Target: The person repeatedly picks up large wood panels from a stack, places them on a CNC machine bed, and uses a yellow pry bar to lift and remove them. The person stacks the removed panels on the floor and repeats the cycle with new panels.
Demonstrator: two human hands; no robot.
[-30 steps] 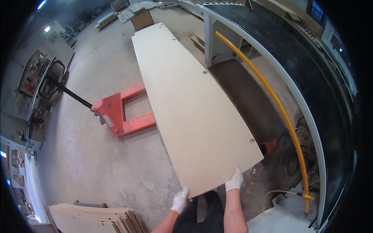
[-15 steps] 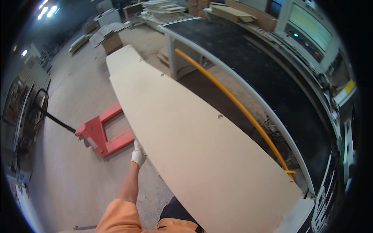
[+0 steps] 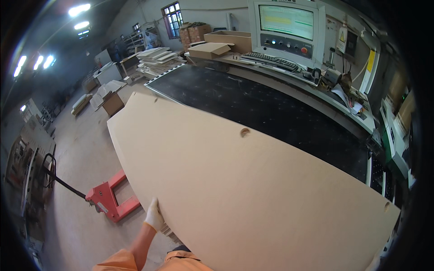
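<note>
Since the earlier frame the view has swung toward the machine, and the panel now fills more of it. Large beige board (image 3: 244, 189) lies tilted over the black machine bed (image 3: 271, 108), long axis running from far left to near right. Left hand (image 3: 154, 216), white-gloved, grips the board's near-left edge, fingers wrapped around it, forearm reaching up from below. Right hand not in view. Red pallet jack (image 3: 110, 201) stands on the floor left of the board.
</note>
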